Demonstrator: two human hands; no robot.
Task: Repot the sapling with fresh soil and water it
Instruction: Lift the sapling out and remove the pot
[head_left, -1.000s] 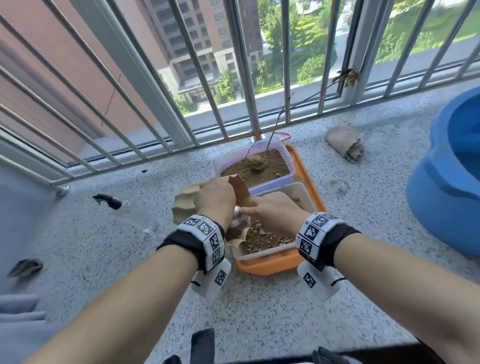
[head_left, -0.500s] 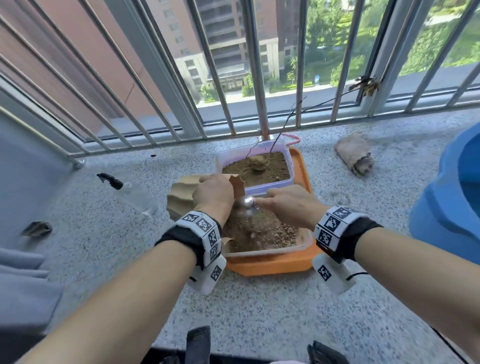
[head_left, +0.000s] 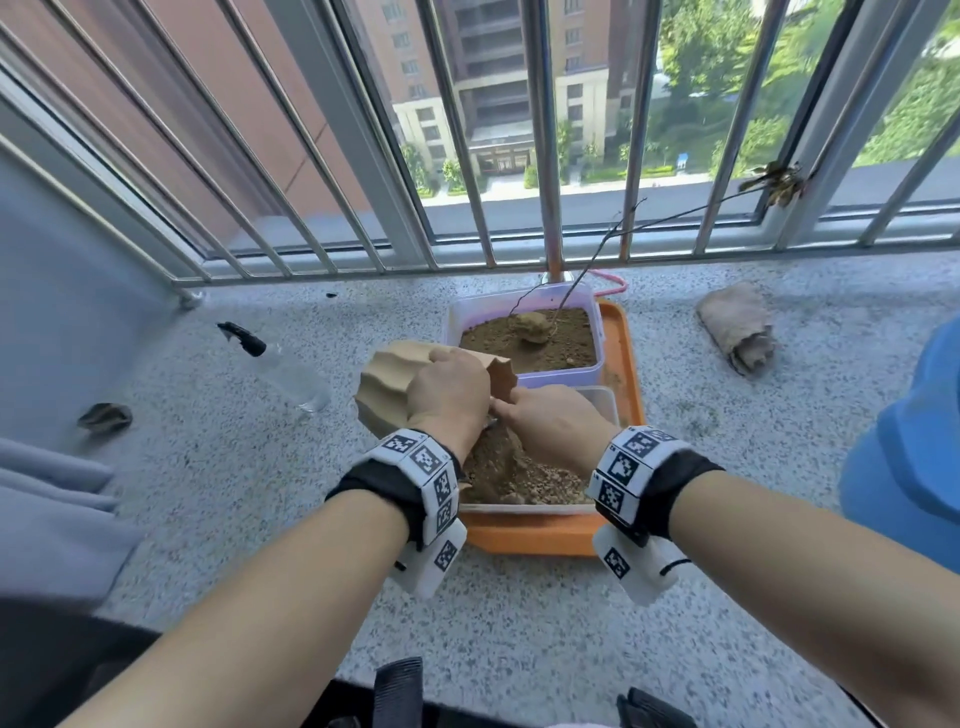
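My view has tipped up toward the railing; the orange tray (head_left: 618, 332) now sits lower. The near tub of soil (head_left: 524, 480) lies at six o'clock on it. My left hand (head_left: 449, 402) is still wrapped round the tilted tan pot (head_left: 387, 387); my right hand (head_left: 553, 428), curled on a mostly hidden tool, has moved in against its mouth, so filling continues. The bare, thin sapling (head_left: 582, 275) leans at twelve o'clock in the far tub.
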